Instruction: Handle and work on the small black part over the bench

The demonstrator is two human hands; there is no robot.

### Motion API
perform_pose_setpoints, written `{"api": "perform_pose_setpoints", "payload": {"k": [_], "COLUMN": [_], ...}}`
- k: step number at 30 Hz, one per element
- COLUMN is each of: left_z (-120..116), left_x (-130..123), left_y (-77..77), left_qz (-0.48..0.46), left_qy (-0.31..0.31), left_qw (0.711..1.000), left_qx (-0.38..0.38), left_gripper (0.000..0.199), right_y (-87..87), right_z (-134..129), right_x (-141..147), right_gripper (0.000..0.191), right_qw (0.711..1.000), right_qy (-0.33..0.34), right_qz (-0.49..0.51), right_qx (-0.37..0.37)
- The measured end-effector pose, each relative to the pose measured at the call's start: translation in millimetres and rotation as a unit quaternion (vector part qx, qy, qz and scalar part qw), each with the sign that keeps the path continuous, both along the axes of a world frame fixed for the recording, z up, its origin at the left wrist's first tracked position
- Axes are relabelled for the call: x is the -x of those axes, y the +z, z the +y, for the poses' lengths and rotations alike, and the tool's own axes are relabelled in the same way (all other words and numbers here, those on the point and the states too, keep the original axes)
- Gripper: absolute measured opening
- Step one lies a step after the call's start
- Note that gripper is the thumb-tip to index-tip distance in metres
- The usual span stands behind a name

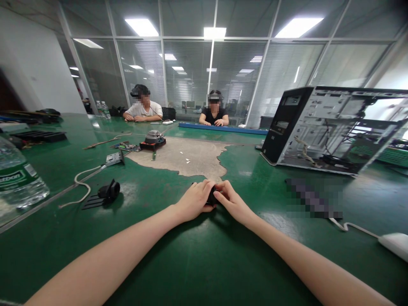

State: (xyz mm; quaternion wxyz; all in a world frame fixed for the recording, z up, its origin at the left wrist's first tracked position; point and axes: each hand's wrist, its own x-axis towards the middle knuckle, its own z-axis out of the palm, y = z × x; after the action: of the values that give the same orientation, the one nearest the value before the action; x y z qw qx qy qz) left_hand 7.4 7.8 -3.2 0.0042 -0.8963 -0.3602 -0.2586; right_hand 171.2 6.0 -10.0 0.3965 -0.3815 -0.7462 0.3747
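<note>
Both of my hands meet over the green table (197, 263), around a small black part (211, 197). My left hand (195, 199) is wrapped about its left side with the fingers curled over it. From the other side, my right hand (232, 200) grips it between thumb and fingers. The hands cover most of the part, so its kind cannot be made out. To the left lies a black plastic piece (109, 191) with a round end and flat prongs.
An opened computer case (276, 127) stands at right, near a blurred-out dark object (310, 197) and a white cable. A water bottle (19, 174) is at left. Electronic parts (153, 140) lie by a worn grey patch (178, 155). Two people (148, 111) sit across the table.
</note>
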Motion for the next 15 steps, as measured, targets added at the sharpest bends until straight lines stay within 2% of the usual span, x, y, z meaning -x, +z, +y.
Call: {"api": "perform_pose_setpoints", "payload": {"k": [4, 8, 10, 12, 15], "left_z": [1.0, 0.8, 0.5, 0.2, 0.4], "left_x": [0.3, 0.8, 0.9, 0.9, 0.7], "left_y": [-1.0, -0.6, 0.0, 0.6, 0.6], "left_qz": [-0.001, 0.000, -0.002, -0.003, -0.004], "left_qy": [-0.001, -0.005, -0.007, -0.007, -0.003], "left_qw": [1.000, 1.000, 1.000, 1.000, 1.000], "left_qx": [0.001, 0.003, 0.004, 0.004, 0.004], "left_gripper": [0.059, 0.059, 0.058, 0.059, 0.061], "right_y": [0.9, 3.8, 3.8, 2.7, 0.5], "right_z": [-2.3, -9.6, -11.6, -11.5, -8.9], "right_x": [-0.5, -3.1, -3.6, -2.9, -0.4], "right_gripper": [0.020, 0.019, 0.020, 0.019, 0.014], "right_qw": [0.999, 0.986, 0.980, 0.983, 0.995], "right_qy": [0.003, -0.015, -0.023, -0.022, -0.010], "right_qz": [-0.044, -0.122, -0.128, -0.112, -0.062], "right_qx": [-0.026, -0.115, -0.151, -0.141, -0.081]}}
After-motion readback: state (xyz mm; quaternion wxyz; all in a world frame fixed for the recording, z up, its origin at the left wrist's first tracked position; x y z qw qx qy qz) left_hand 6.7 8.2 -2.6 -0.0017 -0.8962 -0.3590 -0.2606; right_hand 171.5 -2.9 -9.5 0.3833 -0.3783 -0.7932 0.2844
